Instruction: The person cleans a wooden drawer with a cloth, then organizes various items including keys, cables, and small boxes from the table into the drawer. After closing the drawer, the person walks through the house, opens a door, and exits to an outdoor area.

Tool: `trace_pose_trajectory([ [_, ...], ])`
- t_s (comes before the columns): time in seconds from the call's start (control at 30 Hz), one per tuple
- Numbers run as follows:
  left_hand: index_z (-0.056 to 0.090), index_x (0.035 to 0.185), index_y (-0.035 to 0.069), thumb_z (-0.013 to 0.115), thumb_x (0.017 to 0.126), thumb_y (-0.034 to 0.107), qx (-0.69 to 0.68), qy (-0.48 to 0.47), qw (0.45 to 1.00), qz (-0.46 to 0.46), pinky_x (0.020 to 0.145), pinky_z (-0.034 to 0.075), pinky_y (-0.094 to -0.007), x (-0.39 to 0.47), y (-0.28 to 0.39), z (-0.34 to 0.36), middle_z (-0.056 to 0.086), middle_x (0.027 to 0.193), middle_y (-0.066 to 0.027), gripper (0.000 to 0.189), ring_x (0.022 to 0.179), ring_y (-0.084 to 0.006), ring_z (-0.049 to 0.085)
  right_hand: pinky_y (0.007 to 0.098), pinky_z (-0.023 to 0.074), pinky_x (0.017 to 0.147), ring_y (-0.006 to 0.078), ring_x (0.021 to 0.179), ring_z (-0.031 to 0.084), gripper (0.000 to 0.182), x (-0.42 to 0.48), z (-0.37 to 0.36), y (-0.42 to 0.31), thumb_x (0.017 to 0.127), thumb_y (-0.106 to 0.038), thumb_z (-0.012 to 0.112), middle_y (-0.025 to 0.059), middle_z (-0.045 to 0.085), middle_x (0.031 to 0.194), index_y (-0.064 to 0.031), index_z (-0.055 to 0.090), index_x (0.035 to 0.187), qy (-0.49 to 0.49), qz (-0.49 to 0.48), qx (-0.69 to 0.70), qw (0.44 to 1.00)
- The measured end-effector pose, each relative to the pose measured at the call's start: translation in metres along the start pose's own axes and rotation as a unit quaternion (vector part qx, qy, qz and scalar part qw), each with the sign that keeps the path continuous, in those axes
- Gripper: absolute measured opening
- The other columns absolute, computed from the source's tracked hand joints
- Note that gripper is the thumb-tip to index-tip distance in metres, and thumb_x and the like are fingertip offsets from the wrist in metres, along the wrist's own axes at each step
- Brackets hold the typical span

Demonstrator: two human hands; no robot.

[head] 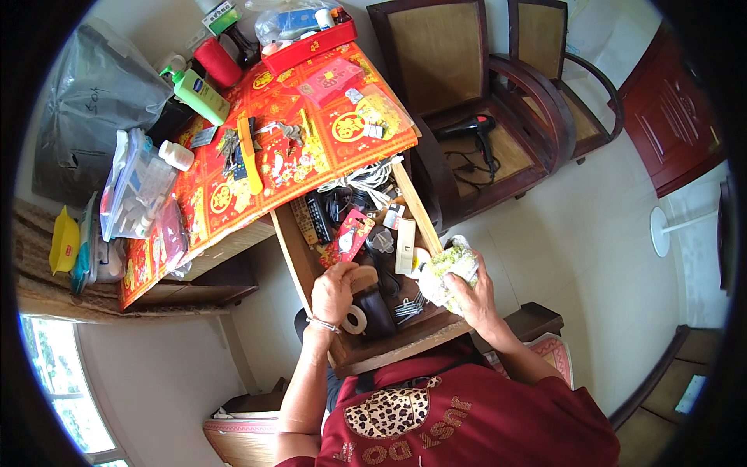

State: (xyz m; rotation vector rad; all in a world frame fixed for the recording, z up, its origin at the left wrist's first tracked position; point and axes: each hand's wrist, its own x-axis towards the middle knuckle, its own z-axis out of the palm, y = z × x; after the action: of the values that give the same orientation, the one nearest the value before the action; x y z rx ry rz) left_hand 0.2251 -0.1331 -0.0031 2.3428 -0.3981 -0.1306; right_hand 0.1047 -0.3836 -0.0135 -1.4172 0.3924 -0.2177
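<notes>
In front of me a wooden drawer is pulled out from under the table. My left hand grips a brown comb over the drawer's left part. Above its right edge, my right hand clutches a crumpled white and yellow-green cloth. Beneath the comb lie a dark case and a white tape roll. Farther in are a red card packet, a black remote control, a pale box and a bundled white cable. The cloth hides part of the right side wall.
A red patterned cover lies over the table, bearing a yellow-handled tool, a green pump bottle and a red tray. To the right stands a wooden armchair with a black hair dryer on its seat.
</notes>
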Motion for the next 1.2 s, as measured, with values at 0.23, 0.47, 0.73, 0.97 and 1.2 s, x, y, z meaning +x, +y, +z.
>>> trace_pose_trajectory([
  [0.23, 0.065, 0.103, 0.002, 0.061, 0.083, -0.001, -0.013, 0.122, 0.973, 0.194, 0.073, 0.053, -0.0404, 0.069, 0.067, -0.019, 0.065, 0.093, -0.0154, 0.021, 0.082, -0.0345, 0.065, 0.0339, 0.0486, 0.090, 0.0195, 0.104, 0.060, 0.063, 0.001, -0.004, 0.011, 0.088, -0.027, 0.070, 0.0131, 0.062, 0.113, -0.0010, 0.039, 0.137, 0.005, -0.008, -0.003, 1.000],
  [0.47, 0.061, 0.118, 0.001, 0.072, 0.079, 0.013, 0.079, 0.222, 0.941, 0.241, 0.078, 0.053, -0.0363, 0.213, 0.090, -0.014, 0.068, 0.105, -0.0153, 0.042, 0.089, -0.0273, 0.067, 0.0336, 0.0484, 0.089, 0.0195, 0.102, 0.061, 0.060, 0.000, -0.002, -0.001, 0.088, -0.025, 0.069, 0.0131, 0.063, 0.111, 0.0012, 0.041, 0.135, -0.011, -0.012, -0.037, 0.999],
  [0.73, 0.062, 0.087, 0.003, 0.071, 0.084, 0.014, -0.019, 0.147, 0.979, 0.143, 0.071, 0.052, -0.0350, 0.176, 0.089, -0.020, 0.068, 0.083, -0.0134, 0.015, 0.075, -0.0247, 0.065, 0.0330, 0.0489, 0.089, 0.0182, 0.101, 0.061, 0.061, 0.002, -0.003, 0.006, 0.087, -0.021, 0.070, 0.0119, 0.063, 0.110, 0.0012, 0.041, 0.136, -0.003, -0.004, 0.004, 1.000],
  [0.97, 0.061, 0.086, 0.002, 0.066, 0.084, 0.006, -0.195, -0.130, 0.972, -0.035, 0.060, 0.049, -0.0278, 0.018, 0.007, 0.016, 0.066, 0.072, -0.0054, 0.007, 0.065, -0.0100, 0.060, 0.0315, 0.0500, 0.088, 0.0171, 0.100, 0.061, 0.060, 0.002, -0.002, 0.003, 0.089, -0.020, 0.068, 0.0115, 0.063, 0.112, -0.0003, 0.038, 0.137, -0.011, -0.003, 0.035, 0.999],
  [1.2, 0.063, 0.106, 0.004, 0.070, 0.083, 0.020, -0.018, -0.238, 0.971, -0.014, 0.073, 0.054, -0.0343, -0.031, 0.030, 0.037, 0.071, 0.089, -0.0136, 0.029, 0.083, -0.0250, 0.070, 0.0319, 0.0518, 0.086, 0.0169, 0.101, 0.062, 0.055, 0.001, 0.002, 0.010, 0.090, -0.015, 0.064, 0.0119, 0.063, 0.113, -0.0004, 0.038, 0.136, 0.007, 0.035, 0.067, 0.997],
])
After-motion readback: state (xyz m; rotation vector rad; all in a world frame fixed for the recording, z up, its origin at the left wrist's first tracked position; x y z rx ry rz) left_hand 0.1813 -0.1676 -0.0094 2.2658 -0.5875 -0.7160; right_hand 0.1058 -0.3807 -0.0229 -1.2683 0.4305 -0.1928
